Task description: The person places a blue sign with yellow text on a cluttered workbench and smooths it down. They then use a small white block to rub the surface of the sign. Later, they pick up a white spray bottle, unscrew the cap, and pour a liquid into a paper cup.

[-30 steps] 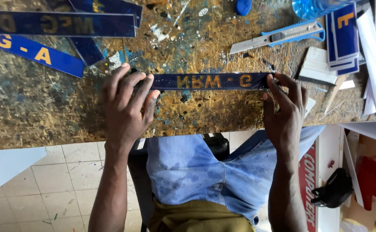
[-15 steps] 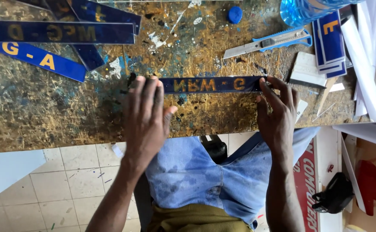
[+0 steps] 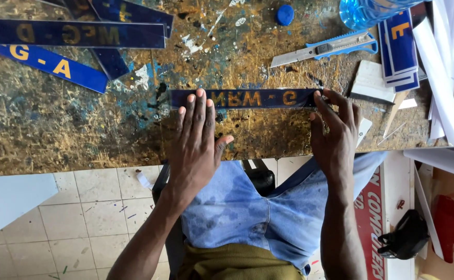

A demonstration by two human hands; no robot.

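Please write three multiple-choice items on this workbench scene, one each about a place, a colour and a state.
1. Where does the utility knife lie?
A. On the floor tiles
B. On the bench beyond the strip under the hands, towards the right
C. In the left hand

2. What colour is the narrow strip under the fingertips?
A. Dark blue with yellow letters
B. Red with white letters
C. Plain white

3. How is the left hand placed?
A. Closed in a fist above the bench
B. Flat, palm down, fingertips on the strip
C. Gripping the bottle cap

Key:
1 B, the knife lies on the paint-spattered bench, above and right of the strip.
2 A, it is dark blue with yellow lettering.
3 B, the fingers lie spread on the strip's left part, while the right hand touches its right end.
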